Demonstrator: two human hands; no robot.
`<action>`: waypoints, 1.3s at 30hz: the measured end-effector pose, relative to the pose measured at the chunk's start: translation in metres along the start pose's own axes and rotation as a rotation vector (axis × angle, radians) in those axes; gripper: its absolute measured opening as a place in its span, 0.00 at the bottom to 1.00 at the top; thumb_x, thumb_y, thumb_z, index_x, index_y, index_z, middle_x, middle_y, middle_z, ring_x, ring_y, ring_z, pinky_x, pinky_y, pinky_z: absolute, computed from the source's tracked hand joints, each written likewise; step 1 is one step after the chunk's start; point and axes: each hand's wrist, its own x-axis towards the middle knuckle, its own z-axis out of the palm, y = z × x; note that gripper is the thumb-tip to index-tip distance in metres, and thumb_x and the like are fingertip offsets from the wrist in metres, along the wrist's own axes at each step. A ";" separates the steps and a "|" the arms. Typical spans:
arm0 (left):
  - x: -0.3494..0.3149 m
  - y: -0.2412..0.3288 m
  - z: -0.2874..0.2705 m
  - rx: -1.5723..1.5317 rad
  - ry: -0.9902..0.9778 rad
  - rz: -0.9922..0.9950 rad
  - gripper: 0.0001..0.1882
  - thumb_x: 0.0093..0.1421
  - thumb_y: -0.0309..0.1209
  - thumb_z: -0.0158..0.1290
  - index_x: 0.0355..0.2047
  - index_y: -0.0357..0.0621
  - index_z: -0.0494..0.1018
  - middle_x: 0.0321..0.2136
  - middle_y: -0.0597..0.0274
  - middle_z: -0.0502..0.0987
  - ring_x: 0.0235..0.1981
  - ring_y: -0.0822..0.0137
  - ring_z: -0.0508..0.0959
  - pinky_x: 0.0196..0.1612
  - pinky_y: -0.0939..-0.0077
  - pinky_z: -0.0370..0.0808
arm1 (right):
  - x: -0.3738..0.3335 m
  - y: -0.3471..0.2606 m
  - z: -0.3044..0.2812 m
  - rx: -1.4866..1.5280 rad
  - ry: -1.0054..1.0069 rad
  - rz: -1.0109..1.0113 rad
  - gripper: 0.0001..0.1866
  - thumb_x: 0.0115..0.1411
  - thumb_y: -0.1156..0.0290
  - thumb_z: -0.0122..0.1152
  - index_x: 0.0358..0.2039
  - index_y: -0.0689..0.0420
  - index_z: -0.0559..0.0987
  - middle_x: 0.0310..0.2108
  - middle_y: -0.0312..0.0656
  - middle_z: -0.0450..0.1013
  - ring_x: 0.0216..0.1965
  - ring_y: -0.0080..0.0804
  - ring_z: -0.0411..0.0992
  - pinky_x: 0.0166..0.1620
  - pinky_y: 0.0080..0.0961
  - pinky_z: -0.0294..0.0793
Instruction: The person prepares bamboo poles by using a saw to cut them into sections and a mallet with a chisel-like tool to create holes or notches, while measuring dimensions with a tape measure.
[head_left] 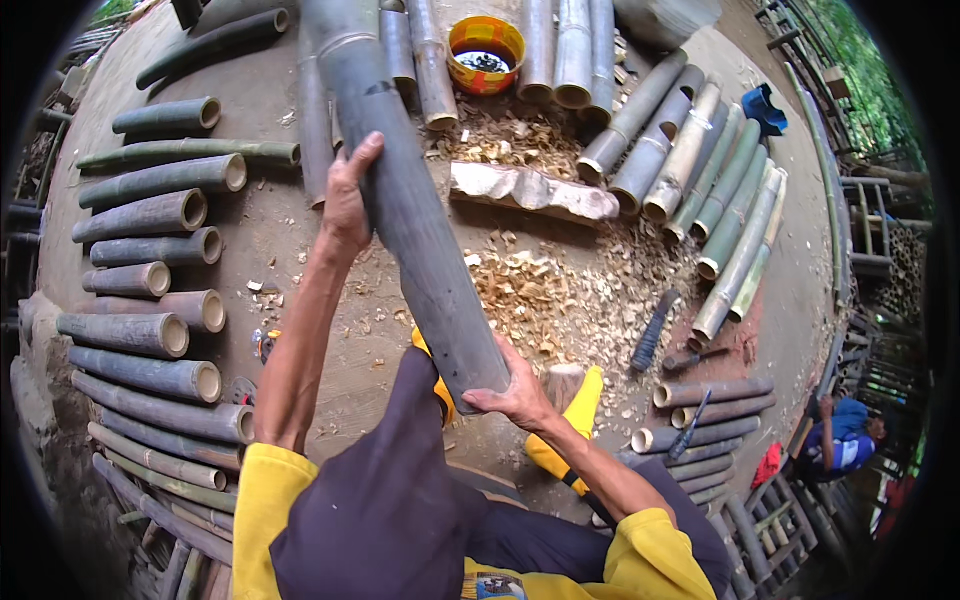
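A thick grey-green bamboo pole (pixel 420 220) slants across the middle, its near end by my lap and its far end running out past the top edge. My left hand (pixel 350 195) is on its left side about midway, thumb up along the wall and the other fingers hidden behind or under it. Around the lower end, my right hand (pixel 515 385) is closed, with the thumb across the near rim. Below the pole, pale wood chips (pixel 530 310) cover the ground. A notched wooden block (pixel 535 193) lies just beyond them.
Cut bamboo lengths (pixel 150 335) line the left side, and more (pixel 740 240) fan out at the right. A yellow-orange bucket (pixel 485 55) holds dark liquid. A dark-handled tool (pixel 655 332) lies on the chips; a blue container (pixel 765 110) stands far right. Another person (pixel 840 440) sits at the right edge.
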 end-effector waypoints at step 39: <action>-0.226 -0.162 -0.057 1.399 -0.512 0.011 0.15 0.53 0.27 0.56 0.43 0.41 0.72 0.33 0.64 0.74 0.33 0.72 0.74 0.37 0.80 0.70 | -0.270 0.126 -0.094 -0.531 0.682 0.337 0.19 0.53 0.68 0.58 0.45 0.58 0.72 0.39 0.54 0.73 0.39 0.49 0.73 0.42 0.39 0.73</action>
